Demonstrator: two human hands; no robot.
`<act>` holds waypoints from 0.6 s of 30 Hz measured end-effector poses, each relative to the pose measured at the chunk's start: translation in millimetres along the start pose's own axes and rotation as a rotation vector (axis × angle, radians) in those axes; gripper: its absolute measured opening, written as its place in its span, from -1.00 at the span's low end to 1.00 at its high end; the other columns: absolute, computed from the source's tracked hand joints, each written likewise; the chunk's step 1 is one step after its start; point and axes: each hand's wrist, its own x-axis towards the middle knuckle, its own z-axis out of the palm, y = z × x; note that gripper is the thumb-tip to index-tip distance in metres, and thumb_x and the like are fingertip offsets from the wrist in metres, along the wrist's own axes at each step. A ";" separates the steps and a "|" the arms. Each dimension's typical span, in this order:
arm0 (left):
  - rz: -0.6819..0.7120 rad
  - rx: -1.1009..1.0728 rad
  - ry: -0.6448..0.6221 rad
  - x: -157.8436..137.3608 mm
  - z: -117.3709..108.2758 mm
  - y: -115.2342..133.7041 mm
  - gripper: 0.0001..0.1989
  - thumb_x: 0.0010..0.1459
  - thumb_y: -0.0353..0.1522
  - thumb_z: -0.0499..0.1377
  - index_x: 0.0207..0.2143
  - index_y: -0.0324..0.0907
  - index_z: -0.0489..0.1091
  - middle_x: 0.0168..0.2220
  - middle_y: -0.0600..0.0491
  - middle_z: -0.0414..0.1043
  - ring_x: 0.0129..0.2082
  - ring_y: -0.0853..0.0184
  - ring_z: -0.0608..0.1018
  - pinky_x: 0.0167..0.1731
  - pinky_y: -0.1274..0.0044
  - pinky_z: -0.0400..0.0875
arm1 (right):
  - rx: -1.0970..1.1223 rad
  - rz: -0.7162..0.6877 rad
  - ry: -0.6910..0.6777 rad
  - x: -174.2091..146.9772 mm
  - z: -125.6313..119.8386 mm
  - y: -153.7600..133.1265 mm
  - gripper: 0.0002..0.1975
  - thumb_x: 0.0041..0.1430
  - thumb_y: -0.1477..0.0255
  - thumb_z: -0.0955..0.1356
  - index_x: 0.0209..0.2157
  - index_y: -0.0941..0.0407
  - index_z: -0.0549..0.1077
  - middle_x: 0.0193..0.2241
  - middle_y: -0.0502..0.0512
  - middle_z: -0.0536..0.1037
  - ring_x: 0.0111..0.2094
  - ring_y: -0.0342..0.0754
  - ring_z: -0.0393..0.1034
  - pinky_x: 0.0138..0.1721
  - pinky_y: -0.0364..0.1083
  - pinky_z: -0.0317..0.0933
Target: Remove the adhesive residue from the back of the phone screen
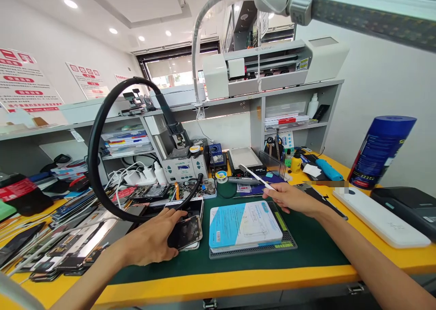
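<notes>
My left hand [156, 235] grips a smartphone [187, 233] by its left end, thumb at the near edge and fingers over the far edge. The phone's dark face has a light rim, and it lies over other white-edged devices on the green mat [238, 269]. My right hand [285, 197] is closed around a slim white stick-like tool [257, 177], probably a brush, pointing up and left; its tip is too small to make out. Below it, a blue and white box [243, 224] rests on a grey perforated pad [289, 242].
A black hose [93, 137] arches from the hot-air station [184, 168] close to my left hand. Stacked phone parts [78, 237] crowd the left. On the right are a blue can [381, 153], a white oblong device [378, 217] and a black case [405, 207]. A lamp [361, 17] hangs overhead.
</notes>
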 end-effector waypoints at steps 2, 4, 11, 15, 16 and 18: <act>-0.002 0.012 0.015 1.9 -0.5 2.5 -0.31 0.29 -0.22 0.41 0.39 -0.11 0.30 0.40 -0.17 0.30 0.36 -0.09 0.41 0.32 -0.05 0.34 | 0.001 -0.003 0.002 -0.1 0.3 -0.2 -0.67 0.54 0.15 0.37 -0.07 0.16 0.52 -0.37 -0.06 0.52 -0.53 -0.21 0.35 -0.50 -0.18 0.33; -0.009 0.032 0.027 3.2 -1.9 4.9 -0.35 0.30 -0.21 0.40 0.36 -0.11 0.34 0.38 -0.17 0.33 0.34 -0.08 0.42 0.30 -0.04 0.35 | 0.004 -0.006 0.004 0.1 0.2 -0.1 -0.67 0.54 0.15 0.37 -0.07 0.16 0.52 -0.36 -0.06 0.52 -0.53 -0.20 0.36 -0.50 -0.18 0.33; 0.009 0.099 0.036 8.1 -1.4 7.3 -0.44 0.33 -0.18 0.38 0.30 -0.12 0.40 0.32 -0.15 0.40 0.33 -0.06 0.44 0.29 -0.03 0.37 | 0.018 -0.007 0.008 -3.6 0.1 -5.9 -0.68 0.53 0.16 0.38 -0.07 0.16 0.53 -0.35 -0.05 0.54 -0.51 -0.20 0.38 -0.48 -0.17 0.36; 0.026 0.121 0.075 8.4 0.6 2.7 -0.50 0.33 -0.15 0.37 0.22 -0.14 0.45 0.22 -0.12 0.47 0.24 -0.01 0.51 0.24 0.03 0.42 | 0.053 -0.016 0.015 -4.2 -0.2 -5.3 -0.69 0.53 0.18 0.39 -0.08 0.17 0.53 -0.35 -0.05 0.54 -0.52 -0.20 0.38 -0.49 -0.18 0.35; 0.028 0.121 0.085 6.7 -1.8 1.6 -0.51 0.31 -0.15 0.38 0.19 -0.15 0.46 0.19 -0.11 0.50 0.20 0.01 0.54 0.21 0.05 0.45 | 0.067 -0.017 0.018 -3.9 -0.8 -4.3 -0.70 0.53 0.19 0.39 -0.08 0.17 0.53 -0.35 -0.05 0.54 -0.52 -0.20 0.38 -0.49 -0.18 0.35; 0.035 0.114 0.110 2.2 -11.1 1.6 -0.49 0.27 -0.14 0.40 0.17 -0.16 0.46 0.12 -0.09 0.52 0.10 0.06 0.58 0.13 0.11 0.51 | 0.105 -0.016 0.031 -3.1 -2.4 -2.0 -0.71 0.52 0.20 0.40 -0.09 0.17 0.53 -0.35 -0.05 0.54 -0.52 -0.21 0.38 -0.49 -0.18 0.35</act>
